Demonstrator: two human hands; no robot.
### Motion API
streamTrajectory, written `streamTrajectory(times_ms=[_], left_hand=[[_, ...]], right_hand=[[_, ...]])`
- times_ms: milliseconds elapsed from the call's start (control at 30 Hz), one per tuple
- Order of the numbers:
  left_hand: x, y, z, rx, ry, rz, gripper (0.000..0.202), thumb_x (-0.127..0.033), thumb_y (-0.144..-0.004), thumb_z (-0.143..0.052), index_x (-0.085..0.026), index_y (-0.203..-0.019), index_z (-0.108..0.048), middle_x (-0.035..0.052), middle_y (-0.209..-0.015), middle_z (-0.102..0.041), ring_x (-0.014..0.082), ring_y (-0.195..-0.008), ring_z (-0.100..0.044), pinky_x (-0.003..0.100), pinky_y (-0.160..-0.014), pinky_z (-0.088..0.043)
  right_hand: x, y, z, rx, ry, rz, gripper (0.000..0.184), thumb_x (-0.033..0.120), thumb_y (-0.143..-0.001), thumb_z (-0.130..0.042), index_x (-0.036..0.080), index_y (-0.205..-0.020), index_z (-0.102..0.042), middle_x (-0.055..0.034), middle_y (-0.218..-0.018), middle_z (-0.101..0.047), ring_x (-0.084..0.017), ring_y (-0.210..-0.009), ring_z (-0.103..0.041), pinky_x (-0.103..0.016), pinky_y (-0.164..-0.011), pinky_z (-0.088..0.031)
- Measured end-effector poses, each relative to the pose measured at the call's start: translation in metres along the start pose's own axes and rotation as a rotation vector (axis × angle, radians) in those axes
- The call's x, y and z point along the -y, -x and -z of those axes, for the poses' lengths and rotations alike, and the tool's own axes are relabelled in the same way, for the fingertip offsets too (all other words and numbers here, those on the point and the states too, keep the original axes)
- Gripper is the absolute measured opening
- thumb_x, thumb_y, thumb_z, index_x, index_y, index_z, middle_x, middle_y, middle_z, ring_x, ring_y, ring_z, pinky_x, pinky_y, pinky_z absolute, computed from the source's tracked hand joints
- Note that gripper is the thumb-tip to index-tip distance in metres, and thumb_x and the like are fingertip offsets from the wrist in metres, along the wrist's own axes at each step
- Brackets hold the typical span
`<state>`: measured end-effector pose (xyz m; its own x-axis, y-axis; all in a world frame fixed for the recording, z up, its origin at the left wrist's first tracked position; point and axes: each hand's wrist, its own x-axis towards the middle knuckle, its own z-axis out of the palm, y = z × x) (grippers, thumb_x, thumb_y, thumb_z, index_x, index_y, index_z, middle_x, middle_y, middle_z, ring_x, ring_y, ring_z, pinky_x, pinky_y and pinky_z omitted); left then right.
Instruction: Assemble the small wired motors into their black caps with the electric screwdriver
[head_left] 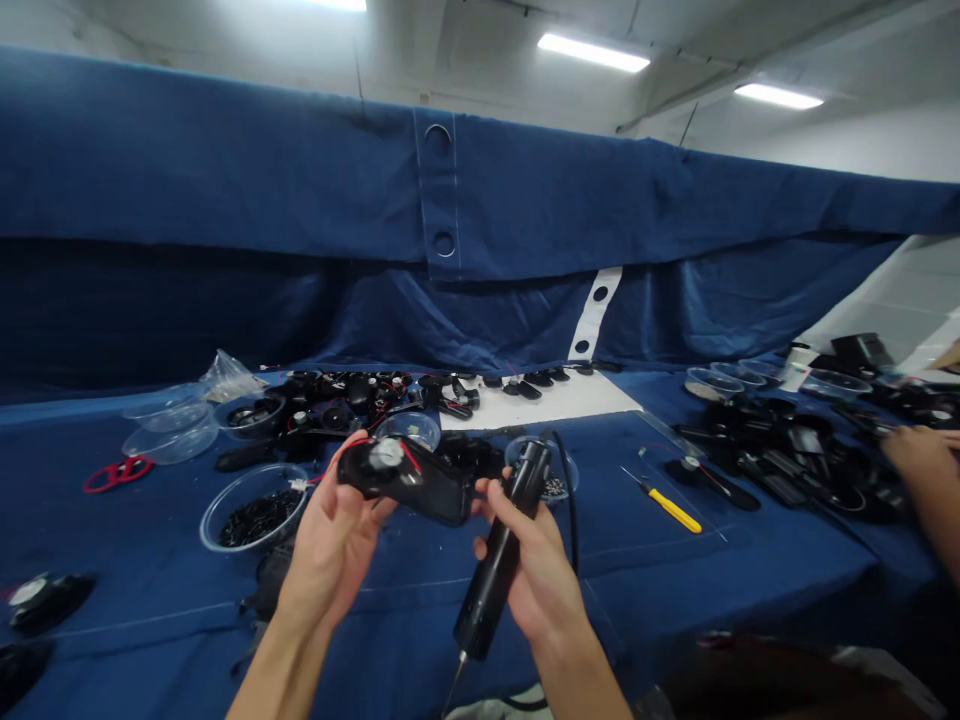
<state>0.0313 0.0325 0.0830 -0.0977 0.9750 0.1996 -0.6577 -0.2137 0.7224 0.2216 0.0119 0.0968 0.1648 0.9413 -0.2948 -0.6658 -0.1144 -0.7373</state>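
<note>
Left hand [337,545] grips black part [424,485]. Right hand [531,565] wraps round black power tool [495,575], thin bit [454,684] down. Yellow screwdriver [673,509] lies on blue cloth [405,620].

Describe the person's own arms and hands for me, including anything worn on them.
Both the left hand and the right hand are ungloved, with no ring that I can make out. The left forearm and right forearm are bare as far as the picture shows: no sleeve, watch, bracelet or clear marking.
</note>
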Motion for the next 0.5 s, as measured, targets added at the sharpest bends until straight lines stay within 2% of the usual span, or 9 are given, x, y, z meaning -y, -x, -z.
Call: streamTrajectory(times_ms=[100, 200, 300, 400, 500], left_hand=[[-0.004, -0.007, 0.002, -0.005, 0.333, 0.177, 0.049, -0.046, -0.102, -0.060, -0.026, -0.147, -0.061, 0.0088, -0.136, -0.074, 0.0205, -0.125, -0.071, 0.028, -0.108, -0.055], [-0.005, -0.011, 0.001, 0.036, 0.482, 0.244, 0.053, -0.050, -0.107, -0.045, -0.029, -0.155, -0.053, 0.0072, -0.135, -0.075, 0.0201, -0.130, -0.068, 0.031, -0.116, -0.049], [-0.003, -0.011, -0.008, 0.008, 0.462, 0.195, 0.056, -0.052, -0.103, -0.053, -0.029, -0.155, -0.053, 0.0071, -0.131, -0.077, 0.0201, -0.125, -0.071, 0.026, -0.110, -0.054], [-0.002, -0.011, -0.014, -0.048, 0.450, 0.166, 0.053, -0.050, -0.100, -0.060, -0.028, -0.148, -0.061, 0.0065, -0.127, -0.079, 0.0199, -0.120, -0.074, 0.023, -0.104, -0.057], [-0.002, -0.010, -0.011, -0.012, 0.457, 0.183, 0.046, -0.044, -0.099, -0.066, -0.028, -0.142, -0.066, 0.0068, -0.125, -0.080, 0.0207, -0.117, -0.075, 0.024, -0.102, -0.059]], right_hand=[[0.004, 0.002, 0.005, 0.054, -0.025, -0.004, 0.069, 0.034, -0.062, -0.099, 0.024, -0.118, -0.060, 0.0059, -0.074, -0.062, -0.009, -0.053, -0.053, -0.023, -0.047, -0.045], [0.010, 0.004, 0.005, 0.077, -0.085, -0.010, 0.062, 0.032, -0.065, -0.097, 0.024, -0.114, -0.061, 0.0069, -0.071, -0.058, -0.009, -0.053, -0.051, -0.023, -0.051, -0.045], [0.017, 0.005, 0.003, 0.132, -0.174, -0.029, 0.040, 0.049, -0.078, -0.084, 0.022, -0.099, -0.063, 0.0015, -0.077, -0.062, -0.012, -0.058, -0.055, -0.026, -0.055, -0.048], [0.021, 0.004, 0.003, 0.187, -0.219, -0.055, 0.042, 0.062, -0.088, -0.065, 0.020, -0.088, -0.063, -0.0022, -0.079, -0.064, -0.015, -0.059, -0.056, -0.029, -0.054, -0.049], [0.020, 0.001, 0.002, 0.185, -0.202, -0.043, 0.042, 0.061, -0.089, -0.066, 0.020, -0.090, -0.064, -0.0015, -0.082, -0.065, -0.013, -0.057, -0.056, -0.028, -0.051, -0.048]])
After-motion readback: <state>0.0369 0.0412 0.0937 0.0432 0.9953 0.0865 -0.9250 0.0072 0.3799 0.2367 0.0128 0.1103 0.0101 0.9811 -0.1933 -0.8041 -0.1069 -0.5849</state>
